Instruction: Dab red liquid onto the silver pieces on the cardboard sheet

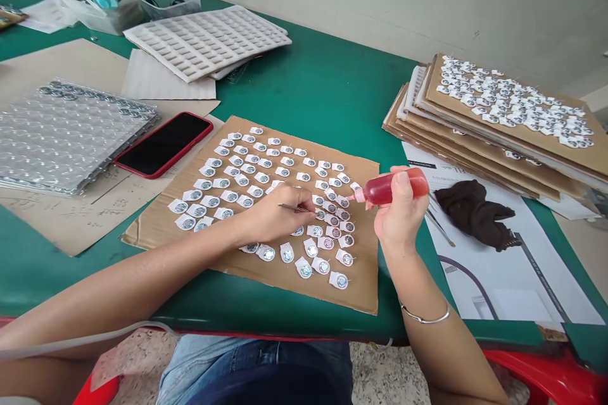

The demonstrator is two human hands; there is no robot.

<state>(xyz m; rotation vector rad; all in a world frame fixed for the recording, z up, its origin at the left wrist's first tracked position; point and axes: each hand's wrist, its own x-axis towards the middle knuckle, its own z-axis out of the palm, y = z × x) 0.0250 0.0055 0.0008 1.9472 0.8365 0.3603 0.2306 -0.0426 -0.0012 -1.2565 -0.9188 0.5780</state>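
My left hand [282, 214] is closed on a thin metal tool [295, 207], its tip over the small round pieces. In my right hand [403, 215] is a squeeze bottle of red liquid [394, 187], tilted with its nozzle pointing left, close above the pieces. Rows of round metallic pieces on white tabs [266, 253] lie across a brown cardboard sheet [361, 294]. Several pieces near the nozzle look reddish inside. My left hand and forearm hide part of the rows.
A red-cased phone [164, 144] and clear plastic trays [71, 133] lie at left. White moulded trays [209, 41] and plastic tubs [168, 1] stand behind. At right are stacked cardboard sheets [503, 133], a dark cloth [475, 212] and tweezers [441, 228].
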